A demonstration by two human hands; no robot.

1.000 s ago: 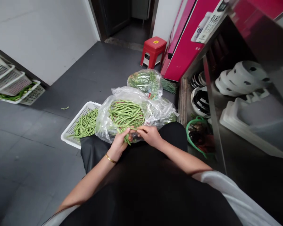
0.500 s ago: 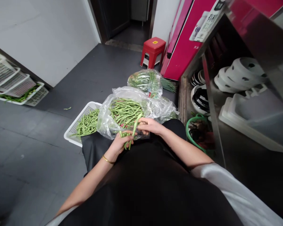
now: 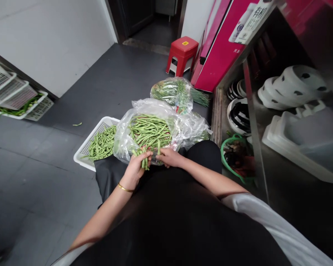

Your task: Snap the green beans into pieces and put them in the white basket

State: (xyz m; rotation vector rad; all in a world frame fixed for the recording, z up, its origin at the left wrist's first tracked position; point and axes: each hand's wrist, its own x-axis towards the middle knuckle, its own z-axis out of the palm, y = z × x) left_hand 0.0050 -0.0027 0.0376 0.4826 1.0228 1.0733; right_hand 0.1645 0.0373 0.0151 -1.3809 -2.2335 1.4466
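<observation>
My left hand point(image 3: 137, 166) is closed around a small bundle of green bean pieces point(image 3: 144, 162), their ends poking out past the thumb. Close beside it, my right hand point(image 3: 170, 157) pinches one green bean point(image 3: 158, 146) that points up from the fingers. Both hands are over my lap at the near rim of a clear plastic bag point(image 3: 122, 142), which is opened wide and holds a heap of long green beans point(image 3: 148, 129). Left of the bag, shorter bean pieces point(image 3: 102, 142) lie in a white perforated basket point(image 3: 81, 149).
Behind the bag lies another clear bag of greens point(image 3: 170, 92), near a red stool point(image 3: 183, 51). On the right are a green basket point(image 3: 224, 157) and a metal shelf with white containers point(image 3: 294, 88). Stacked white baskets point(image 3: 22, 92) stand far left. One bean piece point(image 3: 77, 124) lies on the floor.
The long bean that spanned both hands no longer does; a shorter length is upright in my right hand. My hands have moved slightly apart, and the view has shifted a little.
</observation>
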